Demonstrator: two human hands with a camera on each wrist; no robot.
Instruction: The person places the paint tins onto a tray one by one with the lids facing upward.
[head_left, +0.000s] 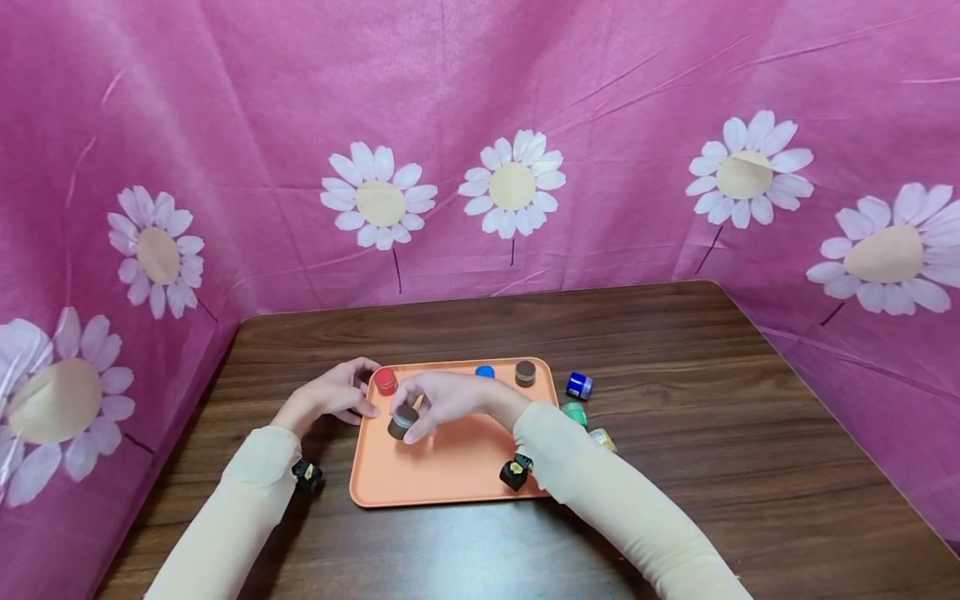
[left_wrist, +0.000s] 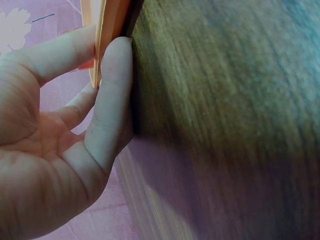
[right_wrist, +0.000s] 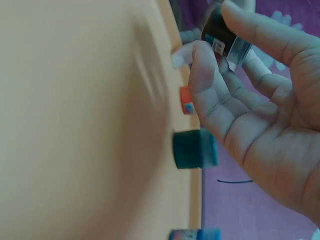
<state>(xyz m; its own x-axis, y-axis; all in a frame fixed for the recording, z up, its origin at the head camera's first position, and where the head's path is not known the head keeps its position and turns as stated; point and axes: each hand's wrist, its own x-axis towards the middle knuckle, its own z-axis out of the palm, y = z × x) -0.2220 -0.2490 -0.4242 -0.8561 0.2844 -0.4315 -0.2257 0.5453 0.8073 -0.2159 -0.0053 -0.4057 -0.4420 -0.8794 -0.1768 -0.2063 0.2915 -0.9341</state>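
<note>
My right hand [head_left: 450, 396] pinches a small dark paint jar [head_left: 402, 422] between thumb and fingers, over the left part of the orange tray [head_left: 450, 483]. In the right wrist view this jar shows a white label and a clear end. My left hand [head_left: 333, 393] grips the tray's left rim, thumb on one side and fingers on the other in the left wrist view. Along the tray's back edge stand a red jar [head_left: 386, 381], a blue jar [head_left: 485, 372] and a brown jar [head_left: 525, 373]. A dark green jar [right_wrist: 189, 149], hidden in the head view, stands between red and blue.
Right of the tray, on the brown wooden table [head_left: 675, 400], lie a dark blue jar [head_left: 579, 385], a green jar [head_left: 574, 413] and a yellow jar [head_left: 602, 439], partly covered by my right sleeve. A pink curtain [head_left: 450, 83] with white flowers hangs around the table.
</note>
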